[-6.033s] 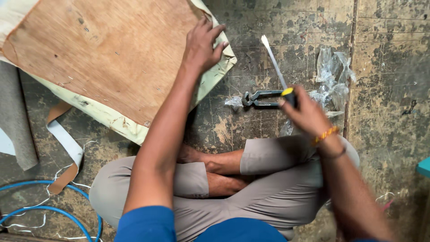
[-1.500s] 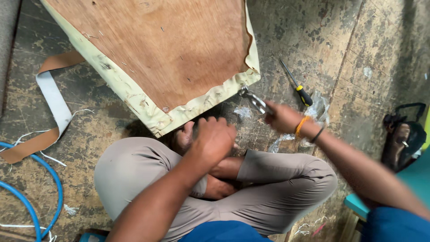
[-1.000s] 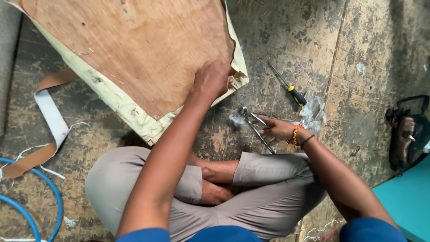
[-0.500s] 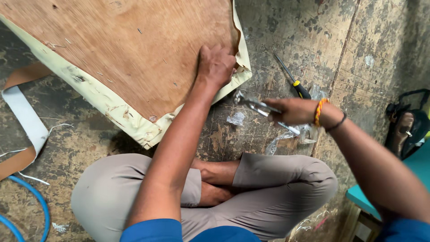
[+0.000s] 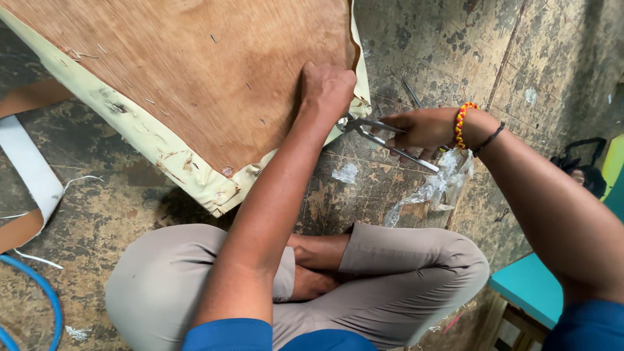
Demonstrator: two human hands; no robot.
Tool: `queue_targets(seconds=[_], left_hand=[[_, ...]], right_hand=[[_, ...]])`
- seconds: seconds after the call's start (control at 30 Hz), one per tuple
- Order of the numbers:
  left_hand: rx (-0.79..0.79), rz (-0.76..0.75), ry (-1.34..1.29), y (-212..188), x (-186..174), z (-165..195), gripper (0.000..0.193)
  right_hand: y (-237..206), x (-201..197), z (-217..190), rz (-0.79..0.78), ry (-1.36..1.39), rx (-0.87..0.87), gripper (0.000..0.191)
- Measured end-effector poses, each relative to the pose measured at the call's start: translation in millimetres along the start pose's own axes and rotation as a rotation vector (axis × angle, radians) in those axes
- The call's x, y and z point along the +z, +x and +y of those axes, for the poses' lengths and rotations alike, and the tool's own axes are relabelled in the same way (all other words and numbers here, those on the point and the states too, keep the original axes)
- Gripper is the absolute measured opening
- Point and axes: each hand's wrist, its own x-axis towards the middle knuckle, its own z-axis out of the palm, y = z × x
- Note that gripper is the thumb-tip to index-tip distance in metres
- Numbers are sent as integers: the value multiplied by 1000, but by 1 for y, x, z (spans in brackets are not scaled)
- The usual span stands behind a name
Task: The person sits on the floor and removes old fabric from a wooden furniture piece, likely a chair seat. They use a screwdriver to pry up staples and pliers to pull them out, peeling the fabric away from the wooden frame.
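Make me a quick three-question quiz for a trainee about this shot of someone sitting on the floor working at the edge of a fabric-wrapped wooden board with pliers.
1. True or false: the left hand rests on the wooden board.
2. Which hand holds the metal pliers? A) left hand B) right hand C) neither
3. Fill in: the pliers' nose points at the board's cream ______ edge.

Key
1. True: it presses down near the board's right edge.
2. B: the hand with the beaded bracelet grips the handles.
3. Fabric: it wraps round the board's rim.
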Motion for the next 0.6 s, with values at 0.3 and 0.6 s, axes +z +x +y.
queue_targets(seconds=[0.3,0.6], left_hand=[[44,22,28,-6,-7,2,12],[11,-161,-4,-10,-23,10,14]], right_hand=[[39,27,31,121,-34,-92,62],[75,197,106,368,783,-402,39]])
